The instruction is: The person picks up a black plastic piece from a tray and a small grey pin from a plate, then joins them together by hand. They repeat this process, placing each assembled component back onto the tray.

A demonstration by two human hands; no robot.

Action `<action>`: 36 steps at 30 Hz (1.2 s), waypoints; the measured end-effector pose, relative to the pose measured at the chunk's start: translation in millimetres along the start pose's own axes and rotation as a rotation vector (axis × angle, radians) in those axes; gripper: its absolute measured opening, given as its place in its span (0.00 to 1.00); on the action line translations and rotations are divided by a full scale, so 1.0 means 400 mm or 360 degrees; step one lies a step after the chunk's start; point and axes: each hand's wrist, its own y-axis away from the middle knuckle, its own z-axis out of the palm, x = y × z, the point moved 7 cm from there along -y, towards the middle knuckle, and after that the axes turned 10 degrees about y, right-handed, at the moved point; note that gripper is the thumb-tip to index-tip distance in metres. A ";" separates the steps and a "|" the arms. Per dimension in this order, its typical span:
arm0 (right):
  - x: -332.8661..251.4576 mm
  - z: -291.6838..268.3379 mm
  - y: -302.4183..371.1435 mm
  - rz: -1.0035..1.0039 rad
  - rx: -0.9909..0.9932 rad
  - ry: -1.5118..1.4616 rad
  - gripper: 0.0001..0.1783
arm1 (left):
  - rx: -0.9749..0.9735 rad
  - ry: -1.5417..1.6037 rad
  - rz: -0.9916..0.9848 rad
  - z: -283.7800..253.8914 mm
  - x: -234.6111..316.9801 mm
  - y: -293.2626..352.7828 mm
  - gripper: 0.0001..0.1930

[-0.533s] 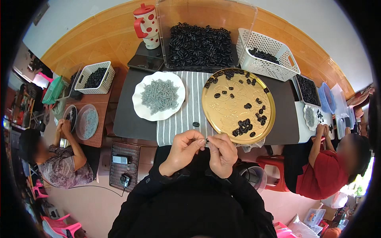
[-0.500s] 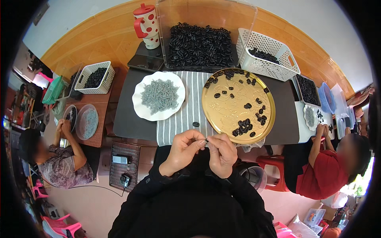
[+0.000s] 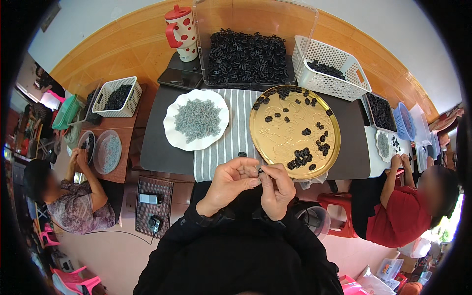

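My right hand [image 3: 277, 191] pinches a small black plastic piece [image 3: 260, 171] between thumb and fingertips, just in front of the striped cloth. Close against it is my left hand [image 3: 229, 185], its fingers loosely parted from the thumb and its thumb tip next to the piece. A lone black oval part [image 3: 242, 154] lies on the grey-and-white striped cloth [image 3: 219, 164] beyond my left fingers. To the right, a round gold tray [image 3: 275, 140] carries many black oval parts [image 3: 300, 161]. A white scalloped plate [image 3: 172, 132] on the left holds a heap of small grey screw-like pieces [image 3: 197, 119].
A clear bin [image 3: 304, 29] heaped with black parts [image 3: 248, 56] stands at the back, beside a white perforated basket [image 3: 361, 88]. A spotted tumbler [image 3: 184, 37] and a dark phone [image 3: 180, 77] are back left. Two people work at side tables [image 3: 120, 147].
My left fingers have loosened and spread from their pinch. The black piece has shifted slightly right and up, staying in my right fingertips.
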 end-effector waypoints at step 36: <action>0.080 -0.019 0.013 0.0438 -0.0033 -0.0503 0.10 | -0.0125 -0.2223 0.0941 -0.015 0.070 -0.031 0.13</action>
